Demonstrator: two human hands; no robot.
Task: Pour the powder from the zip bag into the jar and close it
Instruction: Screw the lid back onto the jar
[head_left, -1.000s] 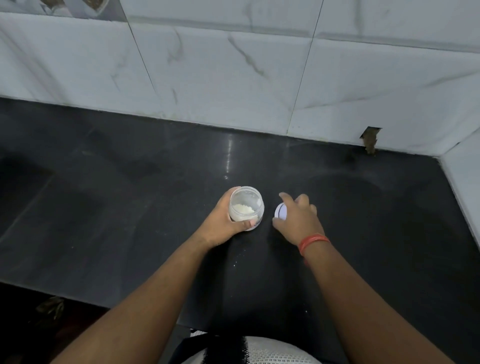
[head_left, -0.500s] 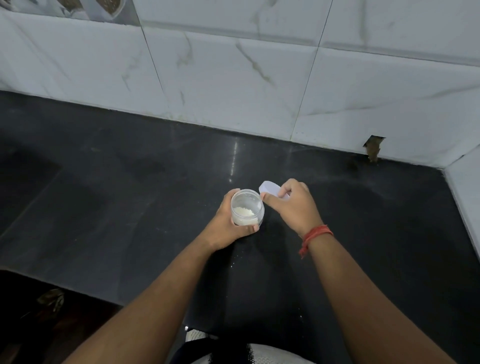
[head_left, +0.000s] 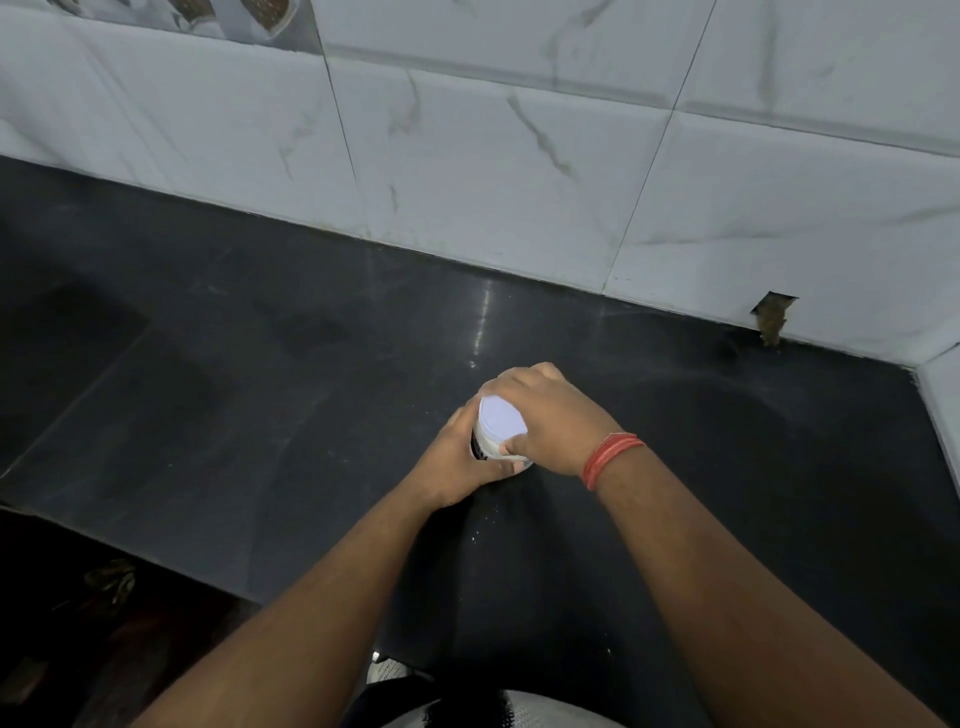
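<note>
A small clear jar (head_left: 482, 448) stands on the black counter (head_left: 260, 364) in the middle of the view. My left hand (head_left: 457, 462) grips its side from the left. A white lid (head_left: 501, 418) sits over the jar's mouth, and my right hand (head_left: 545, 415) holds it from above, fingers curled round its rim and thumb at the near edge. The lid hides the powder inside. No zip bag is in view.
A white marble-tiled wall (head_left: 519, 156) runs along the back and turns at the right corner (head_left: 935, 374). A chipped hole (head_left: 771, 319) marks the wall base at right. A few white specks (head_left: 483, 525) lie on the counter near me. The counter's front edge runs at lower left.
My right hand picked the lid up from the counter beside the jar, carried it left and set it over the jar's mouth. My left hand kept holding the jar.
</note>
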